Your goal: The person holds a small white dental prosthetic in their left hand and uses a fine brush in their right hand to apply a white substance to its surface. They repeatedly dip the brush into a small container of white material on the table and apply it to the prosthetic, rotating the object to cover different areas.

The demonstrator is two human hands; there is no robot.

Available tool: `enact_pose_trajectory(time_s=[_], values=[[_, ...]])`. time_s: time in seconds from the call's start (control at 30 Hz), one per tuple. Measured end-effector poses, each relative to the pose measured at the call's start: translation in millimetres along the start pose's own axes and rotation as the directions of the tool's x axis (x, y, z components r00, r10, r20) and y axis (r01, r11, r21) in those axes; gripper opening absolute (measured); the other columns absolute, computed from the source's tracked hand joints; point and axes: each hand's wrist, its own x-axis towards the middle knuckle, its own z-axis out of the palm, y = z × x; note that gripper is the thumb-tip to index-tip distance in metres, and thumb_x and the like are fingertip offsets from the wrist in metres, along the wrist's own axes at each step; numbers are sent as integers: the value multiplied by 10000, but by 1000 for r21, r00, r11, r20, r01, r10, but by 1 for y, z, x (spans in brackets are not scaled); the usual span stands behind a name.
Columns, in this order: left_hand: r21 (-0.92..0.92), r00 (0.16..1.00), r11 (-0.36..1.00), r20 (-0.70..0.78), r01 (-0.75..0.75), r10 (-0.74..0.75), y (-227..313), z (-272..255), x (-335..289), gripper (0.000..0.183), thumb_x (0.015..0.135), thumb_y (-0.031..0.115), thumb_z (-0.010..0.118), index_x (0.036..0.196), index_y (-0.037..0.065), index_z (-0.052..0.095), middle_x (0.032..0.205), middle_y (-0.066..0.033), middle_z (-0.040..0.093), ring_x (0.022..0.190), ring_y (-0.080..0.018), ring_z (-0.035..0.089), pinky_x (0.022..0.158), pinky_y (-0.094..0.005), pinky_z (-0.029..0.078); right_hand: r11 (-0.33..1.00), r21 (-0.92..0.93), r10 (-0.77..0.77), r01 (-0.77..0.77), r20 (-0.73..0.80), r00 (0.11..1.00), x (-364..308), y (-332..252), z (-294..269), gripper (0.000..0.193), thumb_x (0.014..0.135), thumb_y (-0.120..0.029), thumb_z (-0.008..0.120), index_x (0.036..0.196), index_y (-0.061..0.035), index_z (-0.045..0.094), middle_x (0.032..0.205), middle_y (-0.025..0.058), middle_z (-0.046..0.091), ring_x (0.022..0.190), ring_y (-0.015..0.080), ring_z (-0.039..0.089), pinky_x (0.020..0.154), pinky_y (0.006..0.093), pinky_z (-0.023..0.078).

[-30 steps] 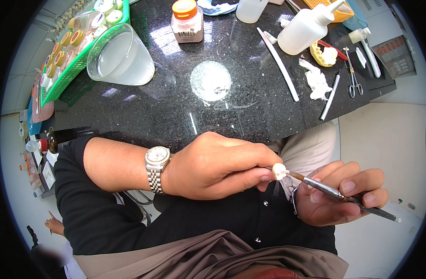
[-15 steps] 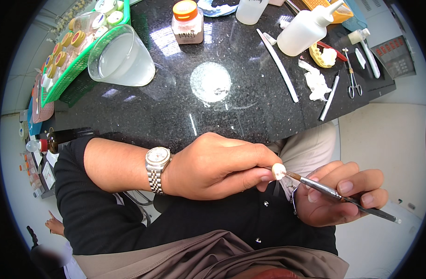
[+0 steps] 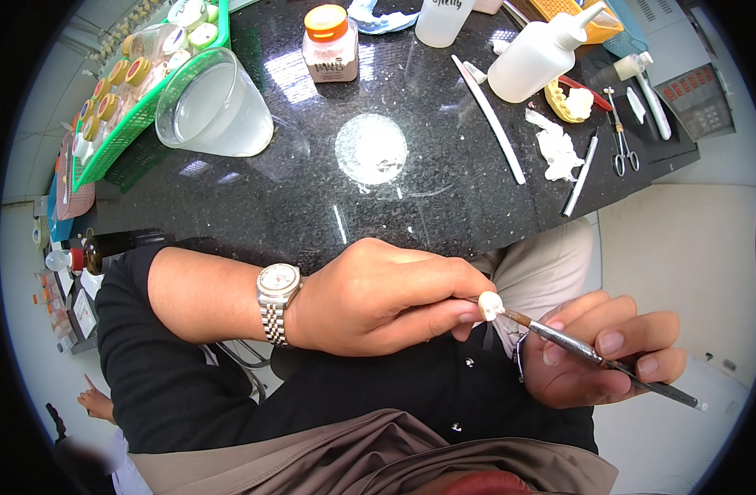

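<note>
Between thumb and forefinger, my left hand (image 3: 394, 301) pinches a small cream-white dental crown (image 3: 490, 306), clear of the bench near its front edge. A thin brush (image 3: 564, 337) is gripped in my right hand (image 3: 605, 346), handle slanting down to the right. Its brown bristle tip points left at the crown, close beside it; whether the two touch is too fine to tell. A metal watch (image 3: 277, 302) is on my left wrist. The palm side of my right fingers faces up around the handle.
On the black stone bench (image 3: 312, 190) stand a clear cup of cloudy liquid (image 3: 217, 107), an orange-lidded jar (image 3: 329, 45) and a white squeeze bottle (image 3: 535, 58). Rightward lie a dental model (image 3: 569, 102), crumpled tissue (image 3: 555, 147), a white-handled tool (image 3: 581, 176) and scissors (image 3: 621, 148). A green basket (image 3: 147, 103) holds several jars.
The brush tip has drawn slightly away from the crown, with my right hand a little lower. The crown has shifted slightly left in my left hand's pinch.
</note>
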Motion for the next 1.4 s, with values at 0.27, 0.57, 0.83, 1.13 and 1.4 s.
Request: enact_pose_trajectory(time_s=[0.27, 0.57, 0.83, 1.13, 1.4], values=[[-18, 1000, 1000, 0, 10, -10, 1, 0, 1, 136, 883, 86, 471, 940, 16, 574, 765, -77, 632, 613, -143, 634, 527, -238, 495, 1000, -29, 11, -11, 5, 1000, 1, -1, 1, 281, 843, -32, 523, 939, 29, 266, 841, 176, 418, 533, 276, 526, 440, 312, 531], [-33, 1000, 999, -16, -5, 5, -1, 2, 0, 135, 880, 91, 481, 942, 16, 575, 766, -81, 633, 624, -153, 639, 539, -240, 496, 999, -35, 14, -14, -8, 1000, 0, -3, 1, 280, 841, -30, 522, 935, 16, 263, 847, 174, 418, 542, 270, 522, 439, 313, 529], [-27, 1000, 1000, -9, 5, -5, 1, 1, 1, 135, 880, 91, 481, 942, 18, 577, 750, -78, 632, 624, -152, 638, 534, -241, 492, 999, -36, 2, -3, -22, 1000, 0, -2, 3, 285, 831, -13, 529, 930, 14, 264, 848, 175, 424, 537, 265, 518, 426, 309, 516], [-15, 1000, 1000, -8, 8, -8, 1, 1, 0, 141, 882, 99, 480, 946, 22, 579, 752, -78, 632, 620, -150, 637, 535, -240, 492, 999, -50, -13, 11, -28, 1000, -1, -1, 4, 293, 821, 1, 534, 927, 19, 262, 845, 181, 428, 525, 275, 516, 422, 307, 509], [-8, 1000, 1000, 2, 7, -7, 0, 1, 0, 141, 883, 95, 476, 945, 20, 577, 759, -75, 635, 619, -143, 635, 529, -237, 491, 998, -57, -3, 2, -22, 1000, -2, -3, 4, 288, 830, -22, 534, 939, 11, 270, 858, 168, 425, 524, 271, 507, 434, 312, 509]])
